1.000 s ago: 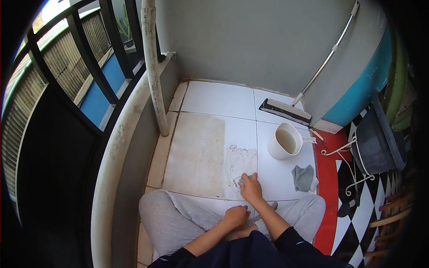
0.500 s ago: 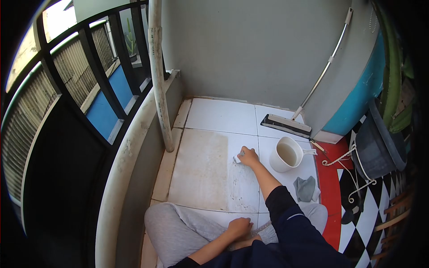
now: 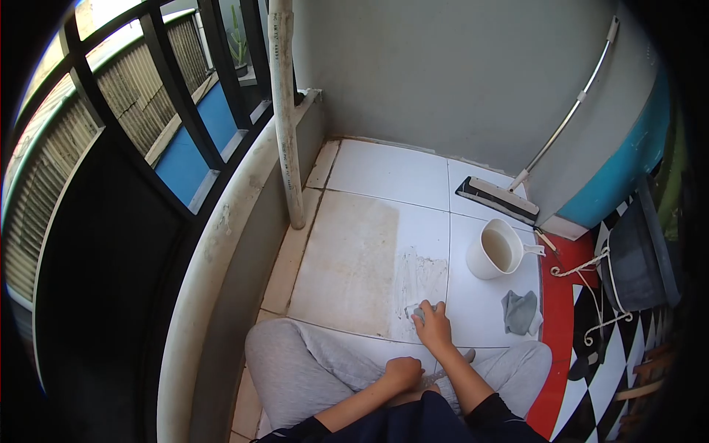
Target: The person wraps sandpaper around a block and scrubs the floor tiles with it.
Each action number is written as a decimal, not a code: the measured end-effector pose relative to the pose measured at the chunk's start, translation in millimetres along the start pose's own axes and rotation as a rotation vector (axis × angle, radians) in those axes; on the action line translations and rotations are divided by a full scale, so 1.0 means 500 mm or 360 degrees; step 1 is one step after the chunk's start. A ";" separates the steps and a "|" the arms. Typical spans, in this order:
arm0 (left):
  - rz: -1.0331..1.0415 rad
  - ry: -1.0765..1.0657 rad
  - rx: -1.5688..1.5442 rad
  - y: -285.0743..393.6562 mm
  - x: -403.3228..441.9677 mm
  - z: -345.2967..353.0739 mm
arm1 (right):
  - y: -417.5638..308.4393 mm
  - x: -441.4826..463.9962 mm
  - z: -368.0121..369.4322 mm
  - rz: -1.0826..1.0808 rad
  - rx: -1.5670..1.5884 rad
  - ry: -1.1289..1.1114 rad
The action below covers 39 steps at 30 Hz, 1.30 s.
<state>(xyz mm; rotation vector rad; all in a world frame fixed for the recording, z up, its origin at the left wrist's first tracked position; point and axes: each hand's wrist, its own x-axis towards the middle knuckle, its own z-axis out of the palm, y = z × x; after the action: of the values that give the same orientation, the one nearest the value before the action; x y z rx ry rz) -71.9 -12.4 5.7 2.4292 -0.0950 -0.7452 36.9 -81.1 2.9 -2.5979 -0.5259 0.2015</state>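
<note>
My right hand [image 3: 434,327] is closed around a small grey-and-white scraper-like piece [image 3: 415,313], its exact kind unclear. That piece presses on a white floor tile [image 3: 425,229], at the lower end of a strip with grey smears [image 3: 421,275]. To the left of the strip, the same tile has a brownish stained area [image 3: 347,258]. My left hand [image 3: 404,373] rests curled over my crossed legs; whatever its fingers hold, if anything, is hidden. Right of my right hand lies a crumpled grey cloth [image 3: 520,313]. Beyond it stands a white dipper [image 3: 487,255] with cloudy water inside.
A floor squeegee [image 3: 498,199] leans against the grey wall [image 3: 413,74]. At left a white pipe [image 3: 286,133] rises beside the low wall and black railing [image 3: 159,81]. To the right are a dark plant pot [image 3: 635,251] on a white metal stand [image 3: 591,267] and a red floor border [image 3: 559,295].
My right hand has drawn the small piece down the tile toward my legs. Grey smears on the strip look more spread. The view has shifted slightly; my left hand stays over my lap.
</note>
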 end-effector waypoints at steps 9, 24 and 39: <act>-0.0083 0.0115 -0.0079 0.006 -0.001 -0.010 | -0.031 0.224 0.000 0.0138 -0.0054 0.0062; -0.0087 -0.0184 0.0116 -0.002 0.006 -0.008 | -0.026 0.289 -0.026 0.0097 0.0153 -0.0027; -0.0047 -0.0092 0.0201 0.007 -0.006 0.000 | -0.020 0.033 0.014 -0.0075 -0.0050 0.0107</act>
<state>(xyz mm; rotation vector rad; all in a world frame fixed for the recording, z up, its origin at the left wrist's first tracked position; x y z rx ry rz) -74.1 -14.5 9.2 2.5333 -0.1327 -0.8460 47.0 -63.5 0.8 -2.6094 -0.5696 0.0906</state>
